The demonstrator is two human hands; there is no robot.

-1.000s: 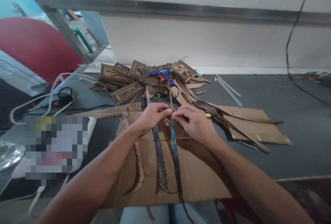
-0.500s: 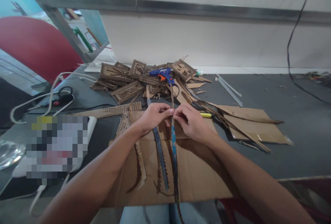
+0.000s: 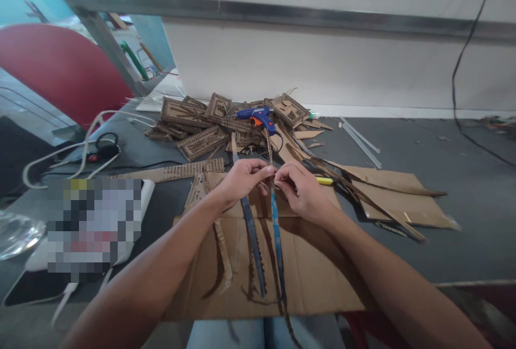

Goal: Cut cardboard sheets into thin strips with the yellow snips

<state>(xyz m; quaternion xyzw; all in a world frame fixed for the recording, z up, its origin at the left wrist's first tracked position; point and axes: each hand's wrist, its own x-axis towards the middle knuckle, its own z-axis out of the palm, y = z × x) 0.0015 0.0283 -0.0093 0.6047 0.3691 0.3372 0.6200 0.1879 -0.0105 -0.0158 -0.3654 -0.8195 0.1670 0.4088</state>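
A long, narrow cardboard strip (image 3: 276, 225), partly blue and partly brown, runs upright through the middle of the view. My left hand (image 3: 252, 177) pinches it from the left, thumb and fingers closed. From the right, my right hand (image 3: 298, 185) is closed on the same strip, its fingertips close to the left thumb. The exact spot between the fingertips is hidden. Below the hands lies a flat cardboard sheet (image 3: 314, 268). On it rest a bluish strip with a ragged edge (image 3: 253, 252) and a curled, torn brown strip (image 3: 223, 255).
A blue glue gun (image 3: 264, 118) lies on a heap of corrugated cardboard panels (image 3: 201, 142). A yellow-handled tool (image 3: 324, 180) is right of my hand. Long strips (image 3: 379, 198) cross another cardboard piece (image 3: 403, 179). Clear sticks (image 3: 360, 144) lie behind. White cables (image 3: 86, 144) are at left.
My hands stay on the strip with almost the same grip. The strip's lower end has swung slightly to the right. The whole view has shifted a little.
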